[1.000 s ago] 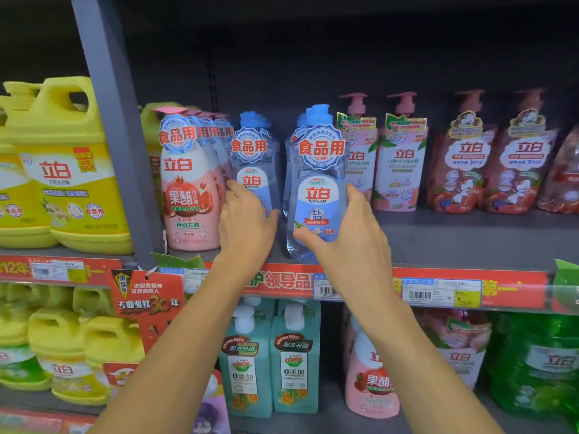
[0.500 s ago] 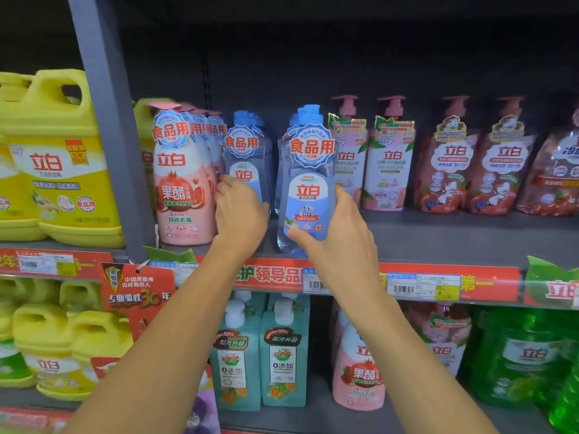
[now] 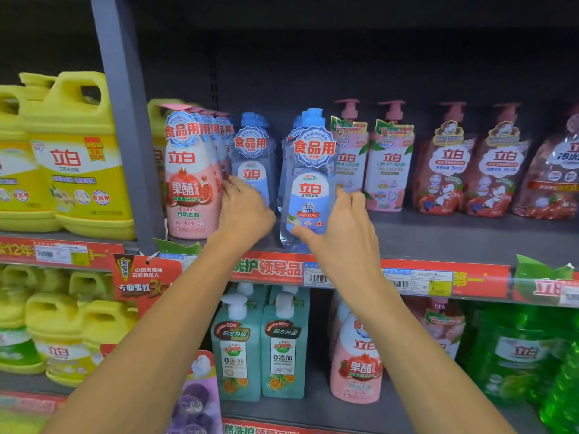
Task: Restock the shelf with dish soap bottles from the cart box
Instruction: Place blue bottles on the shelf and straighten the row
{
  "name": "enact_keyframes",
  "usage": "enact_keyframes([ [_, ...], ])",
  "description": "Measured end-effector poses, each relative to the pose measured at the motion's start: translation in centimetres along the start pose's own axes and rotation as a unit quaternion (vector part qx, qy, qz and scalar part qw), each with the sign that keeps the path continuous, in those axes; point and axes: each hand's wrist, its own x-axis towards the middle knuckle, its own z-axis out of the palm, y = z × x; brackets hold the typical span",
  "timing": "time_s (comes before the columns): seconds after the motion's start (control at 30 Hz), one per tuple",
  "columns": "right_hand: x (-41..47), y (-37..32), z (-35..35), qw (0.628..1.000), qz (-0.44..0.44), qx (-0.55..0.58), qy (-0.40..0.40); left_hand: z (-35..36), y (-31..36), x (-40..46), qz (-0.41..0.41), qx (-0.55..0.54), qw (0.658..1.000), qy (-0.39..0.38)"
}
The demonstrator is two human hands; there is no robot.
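A clear blue dish soap bottle [image 3: 308, 183], blue-capped and upright, is gripped at the shelf [image 3: 438, 239] front by the right hand [image 3: 341, 242]. A second blue bottle [image 3: 253, 161] is clasped by the left hand [image 3: 244, 211]. Pink bottles [image 3: 191, 183] crowd the left; pump bottles [image 3: 390, 164] stand right.

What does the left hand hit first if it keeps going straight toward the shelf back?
Likely the clear blue bottle right behind the left hand; its fingers already reach it beside the pink bottle. Contact unclear.
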Motion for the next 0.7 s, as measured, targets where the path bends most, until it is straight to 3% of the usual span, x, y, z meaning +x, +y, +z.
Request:
enact_keyframes([
  [0.17,-0.1,-0.1,-0.1,1.000,-0.005,-0.002,-0.006,-0.5,-3.0,-4.4,0.100,0.024,0.995,0.008],
  [0.33,0.2,-0.5,0.3,1.000,0.009,0.011,-0.004,1.4,-6.5,-7.9,0.233,0.123,0.959,0.105],
  [0.5,1.7,-0.6,1.3,0.999,0.029,-0.001,-0.015,2.2,-7.4,-7.7,0.247,0.163,0.943,0.155],
  [0.7,4.2,-0.8,2.4,0.998,0.040,-0.013,-0.036,2.5,-7.4,-7.7,0.246,0.125,0.944,0.182],
])
